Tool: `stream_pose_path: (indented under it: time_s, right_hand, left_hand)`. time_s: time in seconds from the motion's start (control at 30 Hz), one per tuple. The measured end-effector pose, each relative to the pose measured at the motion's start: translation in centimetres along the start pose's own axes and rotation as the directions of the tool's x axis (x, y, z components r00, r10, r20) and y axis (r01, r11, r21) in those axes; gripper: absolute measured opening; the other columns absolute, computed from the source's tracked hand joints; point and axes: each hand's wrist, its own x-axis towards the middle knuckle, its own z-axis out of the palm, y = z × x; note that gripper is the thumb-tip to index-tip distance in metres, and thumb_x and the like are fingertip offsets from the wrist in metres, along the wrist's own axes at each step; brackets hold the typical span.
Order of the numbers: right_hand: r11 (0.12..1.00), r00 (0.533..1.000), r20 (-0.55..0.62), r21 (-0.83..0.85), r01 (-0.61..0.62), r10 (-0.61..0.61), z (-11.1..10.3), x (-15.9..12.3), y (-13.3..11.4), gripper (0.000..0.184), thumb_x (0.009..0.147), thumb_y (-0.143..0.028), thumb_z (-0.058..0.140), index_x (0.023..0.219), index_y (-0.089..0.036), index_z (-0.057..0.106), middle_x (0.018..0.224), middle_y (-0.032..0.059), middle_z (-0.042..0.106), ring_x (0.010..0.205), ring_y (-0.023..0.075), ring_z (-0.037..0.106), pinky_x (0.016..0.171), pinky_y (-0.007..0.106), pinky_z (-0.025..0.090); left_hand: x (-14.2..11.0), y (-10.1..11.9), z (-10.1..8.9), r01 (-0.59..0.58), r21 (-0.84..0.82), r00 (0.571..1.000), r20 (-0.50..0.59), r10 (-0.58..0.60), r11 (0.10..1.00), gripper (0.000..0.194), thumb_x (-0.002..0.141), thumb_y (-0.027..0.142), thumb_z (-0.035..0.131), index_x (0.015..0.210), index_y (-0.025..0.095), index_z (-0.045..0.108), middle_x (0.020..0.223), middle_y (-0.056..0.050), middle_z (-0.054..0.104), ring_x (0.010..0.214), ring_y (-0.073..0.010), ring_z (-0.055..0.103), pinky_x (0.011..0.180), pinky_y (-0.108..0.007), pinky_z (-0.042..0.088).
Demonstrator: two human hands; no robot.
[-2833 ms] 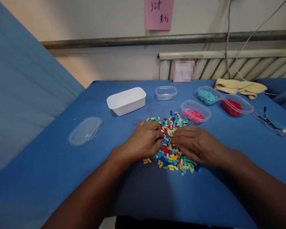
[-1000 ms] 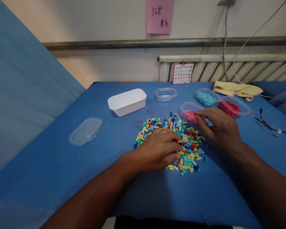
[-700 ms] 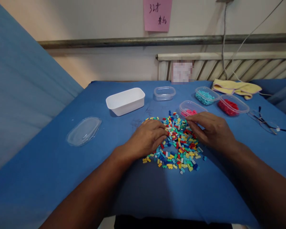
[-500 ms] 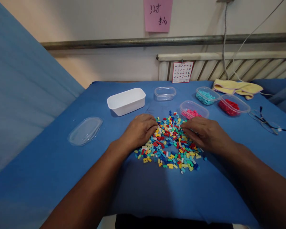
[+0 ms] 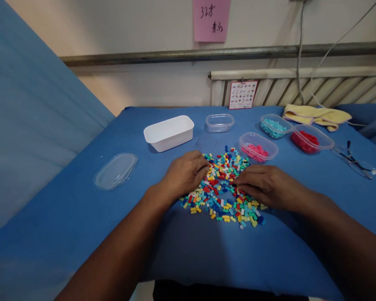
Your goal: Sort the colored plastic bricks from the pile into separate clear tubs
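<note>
A heap of small bricks in several colours (image 5: 223,190) lies on the blue table (image 5: 81,217). My left hand (image 5: 184,173) rests palm down on the heap's left side, fingers curled onto the bricks. My right hand (image 5: 263,186) lies flat on the heap's right side, fingers stretched toward the middle and pressing on bricks. Whether either hand pinches a brick is hidden. A clear tub of pink bricks (image 5: 258,146) stands just behind my right hand.
A white tub (image 5: 169,133) and an empty clear tub (image 5: 219,122) stand at the back. Tubs of teal bricks (image 5: 274,125) and red bricks (image 5: 311,138) sit at right, beside a yellow cloth (image 5: 316,115) and glasses (image 5: 355,163). A clear lid (image 5: 115,170) lies left.
My right hand drew back from the pink tub and lowered onto the heap's right side. My left hand shifted back and left across the bricks, which spread out a little.
</note>
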Motion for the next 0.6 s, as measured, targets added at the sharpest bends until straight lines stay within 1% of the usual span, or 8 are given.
stream_pose_path:
  time_s: [0.1,0.17,0.23,0.3,0.37,0.47,0.53,0.6]
  right_hand:
    - [0.998,0.995,-0.086,-0.029,-0.051,0.049,-0.3,0.0,0.1,0.013,0.109,-0.021,0.064,0.115,-0.023,0.075,0.098,0.0056,0.081,0.087,0.0201,0.077,0.078,0.033,0.061]
    - [0.995,0.990,-0.113,-0.050,-0.089,0.083,-0.5,0.0,0.3,0.012,0.109,-0.022,0.064,0.115,-0.023,0.074,0.097,0.0055,0.081,0.086,0.0203,0.076,0.077,0.033,0.061]
    - [0.993,0.991,-0.097,-0.076,-0.095,0.087,-0.5,-0.1,0.5,0.011,0.110,-0.024,0.064,0.113,-0.022,0.074,0.095,0.0053,0.080,0.084,0.0205,0.076,0.076,0.034,0.060]
    - [0.992,0.994,-0.070,-0.093,-0.087,0.081,-0.4,-0.2,0.6,0.011,0.110,-0.024,0.063,0.111,-0.022,0.073,0.093,0.0054,0.079,0.083,0.0208,0.076,0.076,0.034,0.060]
    - [0.991,0.994,-0.057,-0.091,-0.095,0.090,-0.3,-0.3,0.7,0.011,0.110,-0.024,0.062,0.111,-0.022,0.073,0.094,0.0058,0.079,0.084,0.0211,0.076,0.077,0.035,0.060]
    - [0.987,0.991,-0.061,-0.099,-0.128,0.122,-0.3,-0.4,0.8,0.012,0.110,-0.024,0.062,0.113,-0.022,0.073,0.096,0.0063,0.080,0.085,0.0214,0.076,0.076,0.035,0.060]
    - [0.984,0.990,-0.062,-0.117,-0.133,0.126,-0.3,-0.4,0.7,0.012,0.110,-0.024,0.063,0.115,-0.022,0.073,0.097,0.0066,0.080,0.087,0.0223,0.077,0.079,0.036,0.061]
    - [0.985,0.992,-0.058,-0.127,-0.121,0.114,-0.2,-0.4,0.7,0.012,0.110,-0.023,0.063,0.116,-0.022,0.073,0.099,0.0069,0.080,0.089,0.0229,0.077,0.081,0.037,0.062]
  left_hand:
    - [-0.1,1.8,0.8,-0.118,-0.011,0.992,0.035,0.119,0.993,0.030,0.112,0.033,0.052,0.110,0.020,0.078,0.111,-0.010,0.074,0.106,-0.0237,0.069,0.091,-0.037,0.056]
    - [-0.3,3.1,1.4,-0.208,-0.039,0.976,0.054,0.210,0.977,0.031,0.113,0.033,0.050,0.110,0.019,0.078,0.110,-0.011,0.074,0.104,-0.0234,0.069,0.091,-0.037,0.056]
    - [-0.4,3.9,1.8,-0.302,-0.072,0.951,0.053,0.306,0.951,0.032,0.114,0.032,0.050,0.108,0.018,0.078,0.110,-0.011,0.075,0.104,-0.0232,0.070,0.092,-0.038,0.057]
    - [-0.4,4.1,1.8,-0.355,-0.109,0.933,0.020,0.359,0.929,0.032,0.114,0.031,0.050,0.109,0.017,0.078,0.112,-0.012,0.076,0.105,-0.0227,0.071,0.094,-0.037,0.058]
    - [-0.4,3.4,1.4,-0.322,-0.127,0.947,-0.042,0.319,0.938,0.029,0.114,0.030,0.051,0.113,0.018,0.077,0.115,-0.011,0.076,0.107,-0.0223,0.071,0.095,-0.037,0.058]
    - [-0.2,1.4,0.6,-0.134,-0.094,0.981,-0.153,0.118,0.987,0.023,0.111,0.029,0.056,0.116,0.020,0.077,0.117,-0.011,0.076,0.110,-0.0234,0.071,0.096,-0.039,0.058]
    - [-0.1,0.1,0.1,-0.023,-0.070,0.979,-0.204,0.008,0.997,0.021,0.110,0.028,0.058,0.116,0.021,0.077,0.115,-0.010,0.076,0.109,-0.0233,0.071,0.096,-0.040,0.058]
    - [-0.2,-0.6,-0.5,0.022,-0.072,0.975,-0.221,-0.037,0.997,0.020,0.109,0.026,0.059,0.116,0.021,0.077,0.115,-0.009,0.075,0.108,-0.0226,0.071,0.097,-0.039,0.057]
